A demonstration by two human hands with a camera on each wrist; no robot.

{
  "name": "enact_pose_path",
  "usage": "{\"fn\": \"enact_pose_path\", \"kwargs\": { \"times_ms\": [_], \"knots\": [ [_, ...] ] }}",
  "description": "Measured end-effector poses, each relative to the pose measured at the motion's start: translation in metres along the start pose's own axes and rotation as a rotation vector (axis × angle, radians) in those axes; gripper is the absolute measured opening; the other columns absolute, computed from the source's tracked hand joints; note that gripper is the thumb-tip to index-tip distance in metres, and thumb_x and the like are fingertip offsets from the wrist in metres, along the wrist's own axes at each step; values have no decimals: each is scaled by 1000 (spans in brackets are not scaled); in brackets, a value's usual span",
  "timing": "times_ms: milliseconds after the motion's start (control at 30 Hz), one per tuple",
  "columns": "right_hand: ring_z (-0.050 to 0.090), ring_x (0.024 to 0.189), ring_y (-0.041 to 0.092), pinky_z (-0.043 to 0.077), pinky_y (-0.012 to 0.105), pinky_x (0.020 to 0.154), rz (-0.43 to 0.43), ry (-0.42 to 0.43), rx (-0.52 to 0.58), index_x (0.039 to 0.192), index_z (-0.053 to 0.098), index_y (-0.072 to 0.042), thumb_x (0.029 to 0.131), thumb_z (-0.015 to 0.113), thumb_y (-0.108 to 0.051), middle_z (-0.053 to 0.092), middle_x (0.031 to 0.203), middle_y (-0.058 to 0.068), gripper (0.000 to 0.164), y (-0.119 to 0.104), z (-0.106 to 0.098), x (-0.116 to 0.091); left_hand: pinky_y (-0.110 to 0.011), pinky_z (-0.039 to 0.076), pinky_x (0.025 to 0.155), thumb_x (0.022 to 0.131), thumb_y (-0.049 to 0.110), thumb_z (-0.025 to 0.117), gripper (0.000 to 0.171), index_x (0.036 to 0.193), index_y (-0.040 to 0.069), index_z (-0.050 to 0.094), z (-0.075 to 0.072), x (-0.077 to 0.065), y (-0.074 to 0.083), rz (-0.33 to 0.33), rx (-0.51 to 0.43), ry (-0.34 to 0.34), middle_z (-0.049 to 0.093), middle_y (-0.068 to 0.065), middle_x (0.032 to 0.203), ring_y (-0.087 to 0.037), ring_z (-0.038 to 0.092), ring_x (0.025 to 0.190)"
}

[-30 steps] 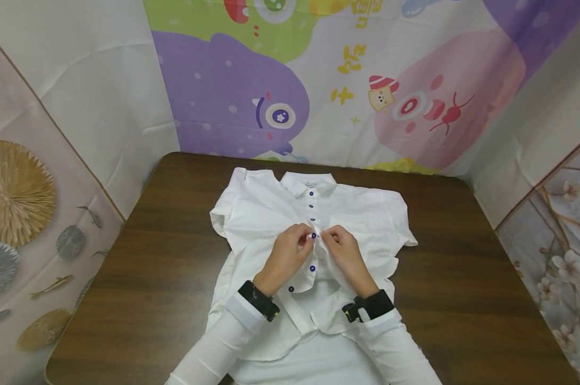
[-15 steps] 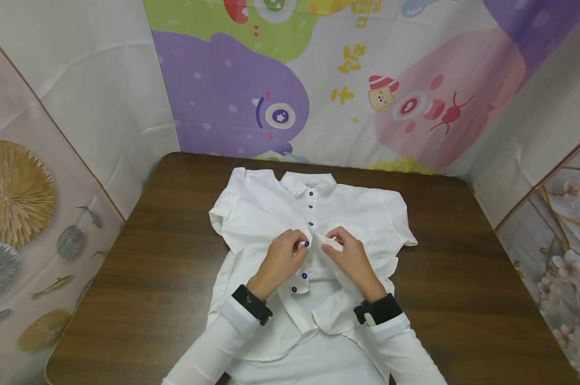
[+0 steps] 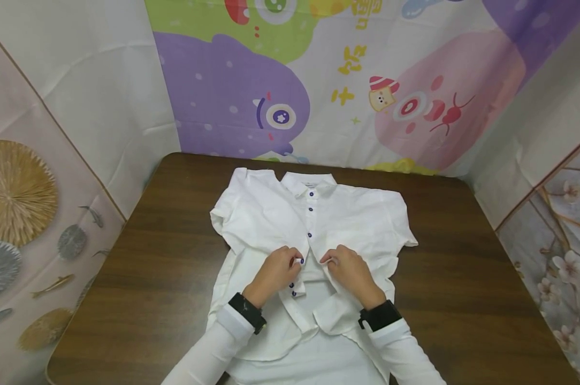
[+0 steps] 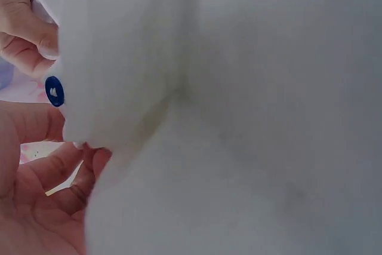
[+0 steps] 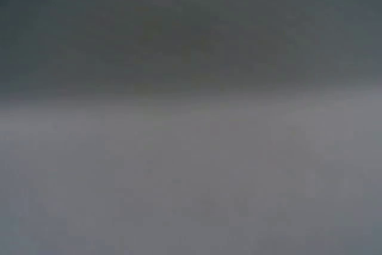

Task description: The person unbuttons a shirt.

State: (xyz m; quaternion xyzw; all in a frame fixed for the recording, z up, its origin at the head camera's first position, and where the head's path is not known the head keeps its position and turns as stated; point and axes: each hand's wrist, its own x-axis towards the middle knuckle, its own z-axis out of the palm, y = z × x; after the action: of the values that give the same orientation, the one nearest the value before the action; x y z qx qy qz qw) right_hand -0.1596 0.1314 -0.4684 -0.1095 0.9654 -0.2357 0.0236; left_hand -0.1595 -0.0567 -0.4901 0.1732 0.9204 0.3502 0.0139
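A white short-sleeved shirt (image 3: 266, 208) lies spread on the table, collar at the far side. Down its front runs a row of dark blue buttons, fastened near the collar and parted lower down. My left hand (image 3: 274, 271) pinches the button-side front edge beside a blue button (image 3: 302, 261). In the left wrist view, that blue button (image 4: 54, 91) sits at the cloth's edge between fingers and thumb. Across the gap, my right hand (image 3: 352, 271) pinches the opposite front edge. The right wrist view shows only blurred pale cloth (image 5: 191, 171).
The brown wooden table (image 3: 463, 278) extends on both sides of the shirt. Behind it hangs a cartoon-printed curtain (image 3: 232, 96). Patterned panels stand left and right.
Both hands have moved down the shirt front and drawn apart, each keeping hold of one edge. A button that was between the hands now shows above them, and the front gapes open below it.
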Motion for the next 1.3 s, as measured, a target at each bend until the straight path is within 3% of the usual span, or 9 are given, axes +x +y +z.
{"fn": "enact_pose_path", "kwargs": {
  "times_ms": [267,533,767,933,1133,1300],
  "knots": [
    [54,65,18,44,30,57,33,-108,-61,89,74,-16,83,57,-7,59,82,3,21,4,10,-1,-22,37,54,84,7,56,20,100,3,67,3,-3,-4,-25,29,-66,51,-1,71,-11,45,61],
    [64,91,28,49,39,75,54,-225,-76,100,73,-15,86,64,-26,67,100,8,20,5,14,-3,-31,44,65,86,12,59,28,113,3,63,5,-4,-2,-52,185,-225,57,-10,89,-20,51,77],
    [62,95,26,48,40,81,49,-286,-68,104,70,-13,88,62,-31,65,101,8,26,0,7,2,-36,47,73,87,15,60,33,117,1,59,6,-6,1,-27,285,-269,56,-13,97,-25,52,86],
    [60,94,26,48,41,81,57,-285,-65,114,63,-8,88,60,-36,62,103,10,38,-6,3,13,-37,47,75,87,16,61,36,119,0,57,4,-7,4,-37,301,-294,54,-13,99,-24,51,89],
    [62,91,27,50,40,77,75,-218,-105,116,57,-3,87,60,-42,63,105,13,49,-12,10,36,-39,46,78,88,16,59,37,120,-1,56,3,-6,5,-37,278,-325,54,-14,100,-25,50,91],
    [60,74,23,49,36,63,113,-137,-104,108,53,-2,84,63,-47,61,90,11,52,-14,22,52,-36,44,76,87,14,59,34,117,-3,57,1,-6,4,0,269,-320,54,-14,97,-24,49,86]
  ]
}}
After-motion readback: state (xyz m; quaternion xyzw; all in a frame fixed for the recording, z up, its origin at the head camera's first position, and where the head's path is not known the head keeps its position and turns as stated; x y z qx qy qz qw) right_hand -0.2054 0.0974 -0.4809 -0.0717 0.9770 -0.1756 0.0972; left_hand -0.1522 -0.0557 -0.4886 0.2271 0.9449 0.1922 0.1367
